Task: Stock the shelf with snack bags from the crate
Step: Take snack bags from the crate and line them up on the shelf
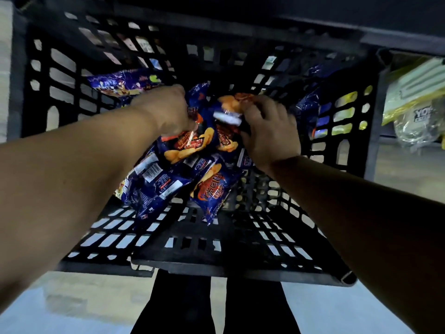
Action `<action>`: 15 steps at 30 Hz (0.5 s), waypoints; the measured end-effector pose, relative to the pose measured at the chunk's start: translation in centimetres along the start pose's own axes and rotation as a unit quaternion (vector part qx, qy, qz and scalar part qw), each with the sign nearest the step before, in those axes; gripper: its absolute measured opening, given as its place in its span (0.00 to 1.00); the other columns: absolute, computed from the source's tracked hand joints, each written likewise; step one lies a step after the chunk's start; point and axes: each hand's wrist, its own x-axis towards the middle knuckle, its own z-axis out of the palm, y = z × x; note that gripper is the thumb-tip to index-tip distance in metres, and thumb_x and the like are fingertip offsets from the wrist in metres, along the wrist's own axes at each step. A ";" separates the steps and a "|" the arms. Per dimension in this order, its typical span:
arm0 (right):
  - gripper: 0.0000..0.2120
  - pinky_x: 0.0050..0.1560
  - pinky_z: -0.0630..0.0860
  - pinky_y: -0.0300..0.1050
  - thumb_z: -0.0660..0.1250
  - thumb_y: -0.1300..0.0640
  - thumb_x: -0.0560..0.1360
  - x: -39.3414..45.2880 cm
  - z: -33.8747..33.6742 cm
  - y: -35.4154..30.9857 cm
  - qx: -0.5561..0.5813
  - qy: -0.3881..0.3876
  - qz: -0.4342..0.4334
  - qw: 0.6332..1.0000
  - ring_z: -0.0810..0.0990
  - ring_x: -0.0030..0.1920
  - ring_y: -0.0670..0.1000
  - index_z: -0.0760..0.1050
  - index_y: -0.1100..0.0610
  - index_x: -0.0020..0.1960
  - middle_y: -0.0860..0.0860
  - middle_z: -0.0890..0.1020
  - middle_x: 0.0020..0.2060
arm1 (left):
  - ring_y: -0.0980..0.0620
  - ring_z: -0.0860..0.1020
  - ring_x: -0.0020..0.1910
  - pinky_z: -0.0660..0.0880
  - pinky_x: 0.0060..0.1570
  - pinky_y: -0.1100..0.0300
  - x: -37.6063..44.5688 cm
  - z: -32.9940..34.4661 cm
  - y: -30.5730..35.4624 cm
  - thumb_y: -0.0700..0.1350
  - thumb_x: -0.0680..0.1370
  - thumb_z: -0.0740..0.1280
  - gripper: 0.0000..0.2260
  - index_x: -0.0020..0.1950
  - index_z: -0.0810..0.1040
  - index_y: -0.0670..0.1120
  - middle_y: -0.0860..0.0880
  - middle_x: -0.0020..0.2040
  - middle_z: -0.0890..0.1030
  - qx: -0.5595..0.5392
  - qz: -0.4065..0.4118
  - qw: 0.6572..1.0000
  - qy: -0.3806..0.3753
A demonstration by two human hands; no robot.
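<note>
A black slatted plastic crate (192,244) fills the view, seen from above. Several blue snack bags with orange chip pictures lie in a heap (168,179) at its middle and along the far wall (120,84). Both my arms reach down into it. My left hand (168,112) grips the top of one blue bag (190,143) in the heap. My right hand (269,128) pinches the upper edge of another blue bag (228,109) beside it. The two hands are a short way apart over the same heap.
A shelf edge (397,39) runs along the top right, above the crate. Yellow and clear packaged goods (414,100) sit to the right of the crate. My dark trouser legs (216,307) stand below the crate's near rim, on a pale floor.
</note>
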 end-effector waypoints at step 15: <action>0.16 0.55 0.70 0.49 0.57 0.55 0.81 0.5 0.9 0.3 0.067 -0.118 0.069 0.988 0.71 0.62 0.58 0.67 0.56 0.67 0.56 0.71 0.63 | 0.40 0.73 0.61 0.71 0.56 0.46 0.0 0.9 0.3 0.61 0.72 0.71 0.33 0.69 0.65 0.45 0.43 0.64 0.73 0.029 -0.006 1.000 0.003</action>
